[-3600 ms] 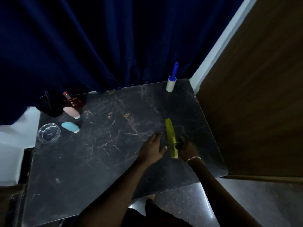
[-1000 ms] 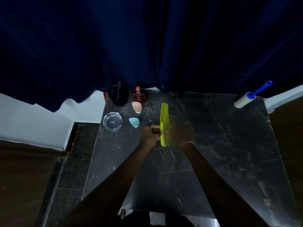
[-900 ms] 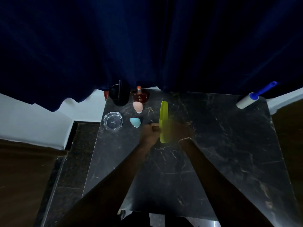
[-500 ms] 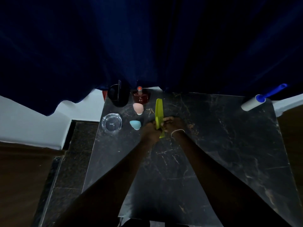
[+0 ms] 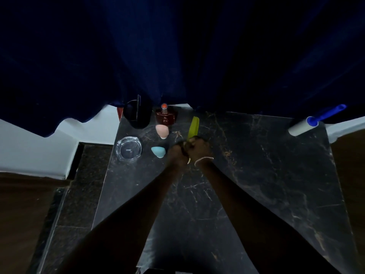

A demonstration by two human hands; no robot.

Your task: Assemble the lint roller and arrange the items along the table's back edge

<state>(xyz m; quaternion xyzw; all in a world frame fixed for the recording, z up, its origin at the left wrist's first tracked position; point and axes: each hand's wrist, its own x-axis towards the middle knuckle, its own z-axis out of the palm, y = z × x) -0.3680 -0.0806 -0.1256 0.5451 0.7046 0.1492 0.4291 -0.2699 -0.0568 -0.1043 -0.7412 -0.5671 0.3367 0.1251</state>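
Note:
A yellow-green comb (image 5: 193,125) points toward the back edge of the black marble table (image 5: 266,175), its near end covered by both hands. My right hand (image 5: 199,147), with a bracelet at the wrist, is closed around the comb's lower part. My left hand (image 5: 176,154) presses against it from the left and also grips the comb. The assembled lint roller (image 5: 308,125), white roll with blue handle, lies at the back right corner.
Back left holds a black cup (image 5: 137,114), a dark red perfume bottle (image 5: 165,116), a pink sponge (image 5: 162,130), a blue sponge (image 5: 158,151) and a glass ashtray (image 5: 128,148). A dark blue curtain (image 5: 177,52) hangs behind the table.
Both hands have carried the comb from the table's front right toward the back, left of centre. It now sits close to the perfume bottle and pink sponge.

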